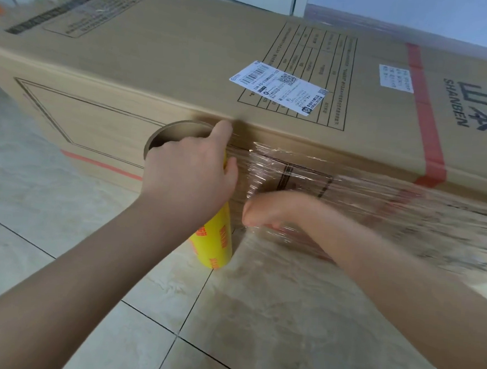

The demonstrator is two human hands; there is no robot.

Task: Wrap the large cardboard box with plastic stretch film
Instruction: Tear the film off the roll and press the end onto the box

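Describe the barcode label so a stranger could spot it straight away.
Look at the top of the big cardboard box. Near its front edge, over a printed black grid, lies a white shipping label. Unlike the smaller white sticker beside the red tape, it carries a barcode and QR codes.

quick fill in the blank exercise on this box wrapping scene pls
1. The left hand grips the top of the upright ____ roll of stretch film.
2. Clear plastic film covers the front of the large brown cardboard box to the ____ of that roll.
3. The white shipping label sits on the box's ____ face.
4. The box lies on a ____ floor.
Missing words: yellow, right, top, tiled
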